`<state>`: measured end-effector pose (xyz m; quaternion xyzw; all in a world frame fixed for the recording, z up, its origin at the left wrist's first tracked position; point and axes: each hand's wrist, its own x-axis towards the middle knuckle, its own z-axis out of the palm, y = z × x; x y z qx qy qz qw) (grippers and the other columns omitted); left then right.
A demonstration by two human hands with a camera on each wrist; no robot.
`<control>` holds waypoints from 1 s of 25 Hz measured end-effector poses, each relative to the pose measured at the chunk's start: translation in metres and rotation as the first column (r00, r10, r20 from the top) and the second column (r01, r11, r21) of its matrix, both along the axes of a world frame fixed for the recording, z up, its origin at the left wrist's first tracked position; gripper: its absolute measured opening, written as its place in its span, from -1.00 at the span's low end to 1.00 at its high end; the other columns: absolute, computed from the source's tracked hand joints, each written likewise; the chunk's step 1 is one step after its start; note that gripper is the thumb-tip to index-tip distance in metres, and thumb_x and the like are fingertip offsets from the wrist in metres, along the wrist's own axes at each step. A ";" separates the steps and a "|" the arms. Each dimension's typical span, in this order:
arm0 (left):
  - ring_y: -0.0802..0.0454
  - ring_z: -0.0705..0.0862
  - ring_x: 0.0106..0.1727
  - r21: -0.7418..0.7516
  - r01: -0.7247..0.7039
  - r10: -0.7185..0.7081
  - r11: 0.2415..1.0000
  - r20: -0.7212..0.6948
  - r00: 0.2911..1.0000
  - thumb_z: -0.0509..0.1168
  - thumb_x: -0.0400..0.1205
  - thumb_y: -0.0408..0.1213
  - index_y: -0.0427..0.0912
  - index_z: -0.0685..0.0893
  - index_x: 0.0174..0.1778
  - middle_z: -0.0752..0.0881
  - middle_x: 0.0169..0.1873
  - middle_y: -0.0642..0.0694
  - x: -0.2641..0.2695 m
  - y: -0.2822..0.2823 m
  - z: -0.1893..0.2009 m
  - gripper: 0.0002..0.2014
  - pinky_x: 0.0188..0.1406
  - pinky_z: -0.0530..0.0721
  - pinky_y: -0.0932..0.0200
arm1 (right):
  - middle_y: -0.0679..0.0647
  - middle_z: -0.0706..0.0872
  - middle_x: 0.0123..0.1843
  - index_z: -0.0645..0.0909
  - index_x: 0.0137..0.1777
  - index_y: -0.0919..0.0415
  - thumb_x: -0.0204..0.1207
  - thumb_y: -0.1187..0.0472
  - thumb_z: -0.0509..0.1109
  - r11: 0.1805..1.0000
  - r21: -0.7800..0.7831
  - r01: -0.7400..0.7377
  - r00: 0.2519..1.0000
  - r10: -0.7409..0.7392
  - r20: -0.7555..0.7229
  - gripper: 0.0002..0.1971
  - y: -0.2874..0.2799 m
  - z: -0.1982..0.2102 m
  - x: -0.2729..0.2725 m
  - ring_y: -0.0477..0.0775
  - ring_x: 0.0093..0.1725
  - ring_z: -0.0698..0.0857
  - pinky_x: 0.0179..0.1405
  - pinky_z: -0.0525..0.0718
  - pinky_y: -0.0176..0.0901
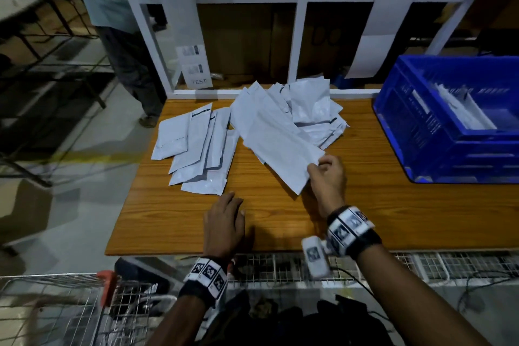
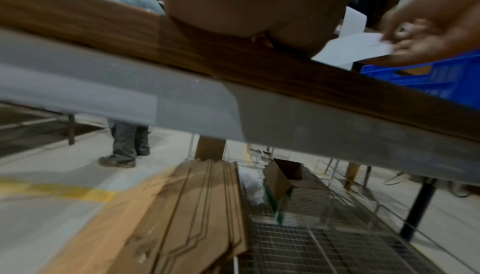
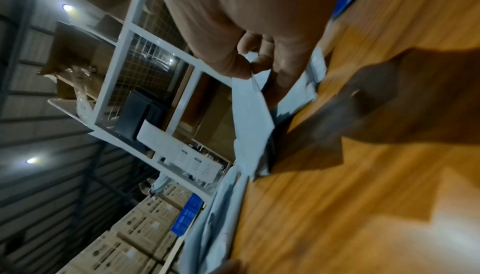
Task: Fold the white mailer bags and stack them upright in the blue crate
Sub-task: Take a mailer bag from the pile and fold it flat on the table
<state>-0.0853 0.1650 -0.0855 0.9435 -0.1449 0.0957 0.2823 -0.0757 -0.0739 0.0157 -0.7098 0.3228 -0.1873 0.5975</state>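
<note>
White mailer bags (image 1: pixel 303 112) are heaped at the table's (image 1: pixel 365 205) back edge, with a flatter batch (image 1: pixel 196 146) fanned toward the back left corner. One bag (image 1: pixel 280 149) is pinched at its near corner by the right hand (image 1: pixel 327 177). The left hand (image 1: pixel 224 222) is laid flat, fingers straight, by the front edge. Folded bags (image 1: pixel 460 112) are stood in the blue crate (image 1: pixel 438 154) at the right edge.
</note>
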 end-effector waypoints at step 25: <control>-0.36 0.36 0.65 0.331 0.259 -0.279 0.908 0.013 0.960 -0.09 0.76 -0.04 -0.22 0.49 0.60 0.37 0.65 -0.35 -0.075 -0.239 -0.002 -0.43 0.53 0.46 -0.34 | 0.22 0.65 0.37 0.63 0.35 0.23 0.65 0.13 0.24 0.391 -0.820 -0.418 0.889 0.362 -0.280 -0.65 -0.202 -0.076 -0.144 0.29 0.38 0.58 0.33 0.61 0.18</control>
